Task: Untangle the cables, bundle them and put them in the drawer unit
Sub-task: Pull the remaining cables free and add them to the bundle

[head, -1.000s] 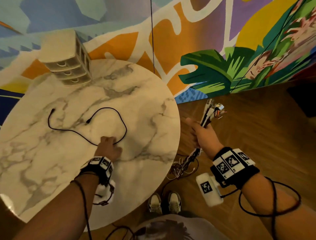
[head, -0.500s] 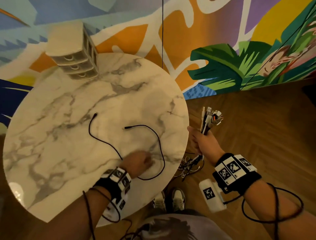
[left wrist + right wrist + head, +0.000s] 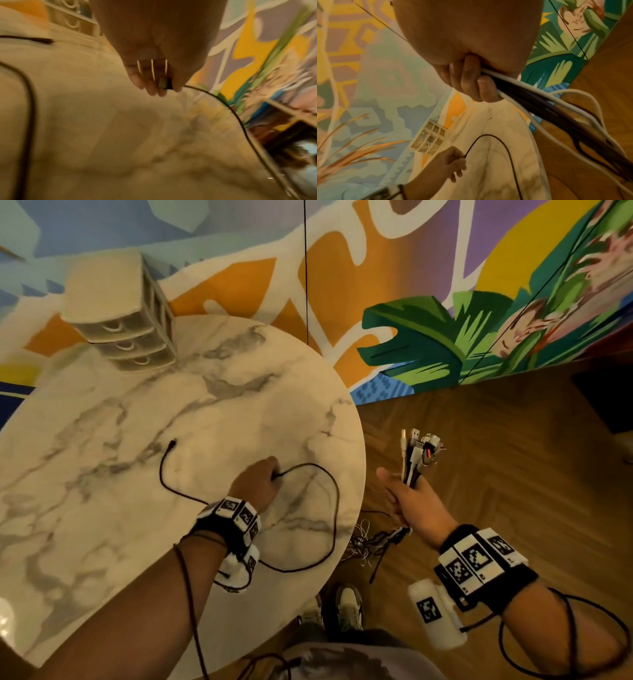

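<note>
Fingers of the left hand (image 3: pixel 258 486) pinch one plug end of a thin black cable (image 3: pixel 334 508) just above the round marble desk (image 3: pixel 102 474). In the left wrist view the small dark plug (image 3: pixel 165 83) sits between the fingertips and the thumb, though that picture is blurred. From the pinch the cable arcs out to the right, loops back near the desk's edge and passes under the left wrist; its other stretch runs up the marble to a free plug end (image 3: pixel 172 444) lying on the desk, apart from the hand.

Off the desk's right edge, over the wooden floor (image 3: pixel 513 474), the right hand (image 3: pixel 416 506) is closed round a bunch of cables (image 3: pixel 412 465), black and white ones together. Their connectors (image 3: pixel 419 441) stick up above the fist, and the rest of the bunch hangs down below it in a tangle (image 3: pixel 368 541) beside the desk's rim. The right wrist view shows the fingers (image 3: pixel 471 79) curled tight round those strands.

At the far left of the desk stands the cream drawer unit (image 3: pixel 120 313), three drawers stacked, all pushed in, well apart from both hands. A painted mural (image 3: pixel 428 337) covers the wall behind. The person's shoes (image 3: pixel 347 606) show on the floor below the desk's near edge.
</note>
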`<action>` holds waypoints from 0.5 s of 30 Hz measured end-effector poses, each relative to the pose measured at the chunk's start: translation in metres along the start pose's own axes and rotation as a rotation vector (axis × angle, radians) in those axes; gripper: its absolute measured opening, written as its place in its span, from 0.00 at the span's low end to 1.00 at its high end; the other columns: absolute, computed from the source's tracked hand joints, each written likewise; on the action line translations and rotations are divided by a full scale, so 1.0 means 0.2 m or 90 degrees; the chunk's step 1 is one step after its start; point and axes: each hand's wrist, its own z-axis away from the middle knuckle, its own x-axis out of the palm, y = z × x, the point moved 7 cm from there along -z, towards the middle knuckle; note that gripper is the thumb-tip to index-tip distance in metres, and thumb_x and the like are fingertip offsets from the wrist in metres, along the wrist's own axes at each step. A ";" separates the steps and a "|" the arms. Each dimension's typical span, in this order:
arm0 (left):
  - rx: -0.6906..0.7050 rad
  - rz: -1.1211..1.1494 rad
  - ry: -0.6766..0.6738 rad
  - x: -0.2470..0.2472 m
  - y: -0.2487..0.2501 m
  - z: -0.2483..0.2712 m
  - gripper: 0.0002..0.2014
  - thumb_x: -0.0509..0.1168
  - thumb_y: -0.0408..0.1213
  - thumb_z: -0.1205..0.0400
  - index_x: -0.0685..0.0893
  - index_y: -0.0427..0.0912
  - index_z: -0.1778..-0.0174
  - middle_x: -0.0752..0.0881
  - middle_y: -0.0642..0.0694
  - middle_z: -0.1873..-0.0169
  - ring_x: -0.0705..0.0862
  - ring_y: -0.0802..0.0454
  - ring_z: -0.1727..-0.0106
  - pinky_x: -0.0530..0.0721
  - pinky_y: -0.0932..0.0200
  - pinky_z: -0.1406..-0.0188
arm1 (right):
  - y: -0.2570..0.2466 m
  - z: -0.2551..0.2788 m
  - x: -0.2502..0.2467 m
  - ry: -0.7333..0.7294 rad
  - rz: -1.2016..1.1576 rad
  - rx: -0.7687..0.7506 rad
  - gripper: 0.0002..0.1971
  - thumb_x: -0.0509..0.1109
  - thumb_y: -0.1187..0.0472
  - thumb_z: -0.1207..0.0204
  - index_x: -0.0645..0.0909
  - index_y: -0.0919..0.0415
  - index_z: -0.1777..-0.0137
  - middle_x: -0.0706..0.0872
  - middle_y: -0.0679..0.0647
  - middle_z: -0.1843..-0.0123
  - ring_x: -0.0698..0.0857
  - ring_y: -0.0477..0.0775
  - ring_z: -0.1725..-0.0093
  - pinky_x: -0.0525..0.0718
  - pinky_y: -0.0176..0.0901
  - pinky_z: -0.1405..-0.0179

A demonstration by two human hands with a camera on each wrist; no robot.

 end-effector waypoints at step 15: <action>0.222 0.493 0.184 -0.63 0.75 0.42 0.05 0.71 0.33 0.22 0.85 0.48 0.59 0.87 0.48 0.68 0.83 0.59 0.68 0.83 0.63 0.66 | -0.46 0.08 0.14 -0.162 0.121 -0.277 0.20 0.61 0.66 0.17 0.86 0.43 0.61 0.72 0.44 0.77 0.68 0.42 0.76 0.64 0.39 0.73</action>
